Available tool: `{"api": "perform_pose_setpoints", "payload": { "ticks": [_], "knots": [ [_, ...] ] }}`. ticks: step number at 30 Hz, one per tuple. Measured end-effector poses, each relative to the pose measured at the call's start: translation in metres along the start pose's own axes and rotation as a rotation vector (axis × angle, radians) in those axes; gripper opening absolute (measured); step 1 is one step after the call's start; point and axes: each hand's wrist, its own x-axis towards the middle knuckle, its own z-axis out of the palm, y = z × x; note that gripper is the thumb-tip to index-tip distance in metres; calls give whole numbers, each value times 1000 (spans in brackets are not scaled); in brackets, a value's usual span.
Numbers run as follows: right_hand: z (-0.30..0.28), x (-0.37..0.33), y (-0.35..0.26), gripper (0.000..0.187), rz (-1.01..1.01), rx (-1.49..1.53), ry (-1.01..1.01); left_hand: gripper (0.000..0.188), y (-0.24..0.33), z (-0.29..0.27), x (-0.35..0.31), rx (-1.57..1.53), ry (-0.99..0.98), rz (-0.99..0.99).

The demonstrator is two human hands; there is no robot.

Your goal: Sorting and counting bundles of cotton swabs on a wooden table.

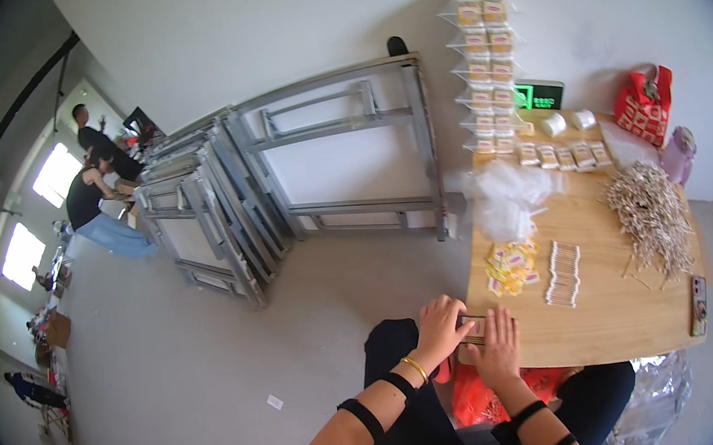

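Note:
At the table's near left corner, a small flat packet (475,329) with a brownish, pinkish face lies between my hands. My left hand (441,330) closes on its left end, thumb on top; the fingertips' undersides are hidden. Over the packet's right end my right hand (497,350) rests palm down, its fingers stretched out. Just beyond are a heap of small yellow printed cards (511,269) and an even row of cotton swabs (563,274). A large loose pile of cotton swabs (649,211) covers the table's right side.
Clear plastic bags (508,199) lie behind the cards on the wooden table (603,316). Filled packs (562,156) line the back, beside a tall bagged stack (490,70). A phone (699,305) is at the right edge. Grey folding frames (344,125) lean on the wall; people work far left.

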Motion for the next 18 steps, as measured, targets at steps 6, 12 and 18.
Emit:
{"api": "perform_pose_setpoints", "payload": {
  "ticks": [6, 12, 18],
  "knots": [
    [-11, 1, 11, 94, -36, -32, 26, 84, -49, 44, -38, -933, -55, -721],
    [-6, 6, -1, 97, -19, -30, -34, 59, -41, 65, -35, -713, 12, -592],
    [8, 6, -8, 102, 3, -132, -38, 46, -31, 51, -28, -774, -127, -564]
  ]
}}
